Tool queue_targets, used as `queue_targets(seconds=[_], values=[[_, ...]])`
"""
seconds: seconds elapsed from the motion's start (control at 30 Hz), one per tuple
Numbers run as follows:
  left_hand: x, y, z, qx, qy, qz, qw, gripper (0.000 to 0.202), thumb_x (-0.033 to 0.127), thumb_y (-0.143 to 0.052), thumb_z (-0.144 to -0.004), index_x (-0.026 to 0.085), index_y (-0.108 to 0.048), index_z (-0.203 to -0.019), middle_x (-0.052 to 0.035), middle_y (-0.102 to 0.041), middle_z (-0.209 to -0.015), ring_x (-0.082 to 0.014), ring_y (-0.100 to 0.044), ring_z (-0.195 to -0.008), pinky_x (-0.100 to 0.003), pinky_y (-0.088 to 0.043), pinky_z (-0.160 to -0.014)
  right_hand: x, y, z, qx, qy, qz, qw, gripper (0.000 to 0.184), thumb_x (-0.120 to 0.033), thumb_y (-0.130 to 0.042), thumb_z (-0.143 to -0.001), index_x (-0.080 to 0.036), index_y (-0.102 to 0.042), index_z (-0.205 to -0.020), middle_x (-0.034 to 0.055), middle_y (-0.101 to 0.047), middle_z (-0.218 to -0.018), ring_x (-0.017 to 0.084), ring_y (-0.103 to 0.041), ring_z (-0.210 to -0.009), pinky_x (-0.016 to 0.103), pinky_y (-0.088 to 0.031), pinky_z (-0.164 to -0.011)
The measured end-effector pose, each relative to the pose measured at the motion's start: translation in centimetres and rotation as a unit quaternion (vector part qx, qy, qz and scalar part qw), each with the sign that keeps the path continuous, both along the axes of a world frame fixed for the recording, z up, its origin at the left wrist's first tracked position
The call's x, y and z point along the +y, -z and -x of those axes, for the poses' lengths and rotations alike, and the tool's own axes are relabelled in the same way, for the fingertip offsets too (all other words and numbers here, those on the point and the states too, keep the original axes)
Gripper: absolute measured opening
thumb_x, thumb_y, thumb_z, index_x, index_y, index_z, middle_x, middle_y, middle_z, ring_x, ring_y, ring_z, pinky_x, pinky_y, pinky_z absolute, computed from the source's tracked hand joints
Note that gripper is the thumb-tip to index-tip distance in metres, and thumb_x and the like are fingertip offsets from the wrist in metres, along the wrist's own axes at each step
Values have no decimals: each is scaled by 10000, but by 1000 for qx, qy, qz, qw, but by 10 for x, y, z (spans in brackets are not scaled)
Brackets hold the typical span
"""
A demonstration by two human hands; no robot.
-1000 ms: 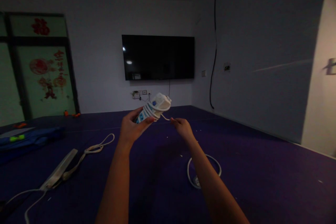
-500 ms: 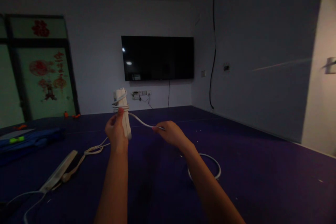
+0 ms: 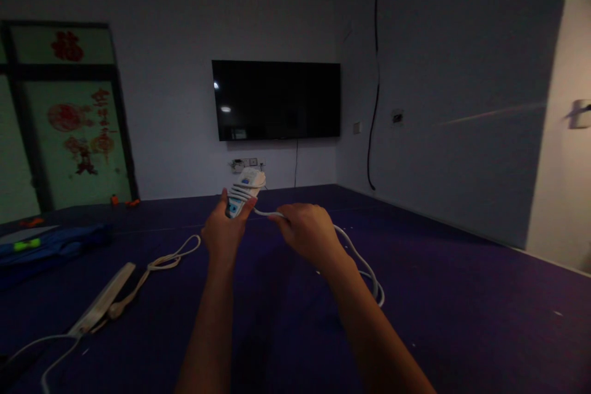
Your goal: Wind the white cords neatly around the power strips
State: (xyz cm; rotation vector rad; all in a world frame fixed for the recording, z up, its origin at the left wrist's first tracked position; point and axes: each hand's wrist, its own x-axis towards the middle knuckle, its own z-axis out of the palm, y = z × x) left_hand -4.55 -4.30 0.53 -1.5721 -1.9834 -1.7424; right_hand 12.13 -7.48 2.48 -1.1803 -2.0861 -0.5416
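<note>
My left hand (image 3: 225,232) is closed around a white power strip (image 3: 245,191) with blue sockets, held up over the dark purple floor. Several turns of its white cord (image 3: 360,261) are wound round the strip's upper part. My right hand (image 3: 305,231) is just right of the strip, fingers pinched on the cord close to it. From that hand the loose cord runs down and right in a loop toward the floor.
A second white power strip (image 3: 104,298) lies on the floor at the left with its cord (image 3: 173,257) looped beside it. A blue bag (image 3: 55,243) sits at the far left. A black TV (image 3: 276,100) hangs on the back wall above wall sockets (image 3: 244,164).
The strip has tipped from upright to leaning away, sockets up. My right hand has moved closer to the strip along the cord, and the floor loop has lifted.
</note>
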Motion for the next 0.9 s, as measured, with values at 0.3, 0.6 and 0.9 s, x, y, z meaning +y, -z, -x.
queue_targets(seconds=[0.3, 0.6, 0.9], values=[[-3, 2, -27, 204, 28, 83, 975, 822, 683, -67, -813, 185, -409, -1371, -200, -684, -927, -301, -642, -896, -356, -428, -745, 8, -4, -30, 77, -39, -65, 994, 221, -350, -538, -844, -197, -695, -818, 64, -682, -767, 164, -593, -691, 251, -324, -585], [3, 11, -39, 329, 237, 21, 914, 906, 769, -459, -654, 239, -374, -1384, -132, -626, -1153, -280, -576, -1036, -352, -408, -841, 15, -8, -63, 163, -74, -63, 982, 224, -404, -648, -726, -193, -717, -695, 14, -616, -600, 120, -518, -566, 255, -323, -569], [-7, 11, -48, 408, 237, 50, 880, 891, 787, -503, -594, 279, -457, -1324, -106, -642, -1029, -300, -566, -984, -462, -368, -889, 27, -2, -64, 147, -95, 9, 985, 145, -361, -708, -638, -220, -723, -668, 4, -679, -675, 132, -572, -627, 258, -345, -580]])
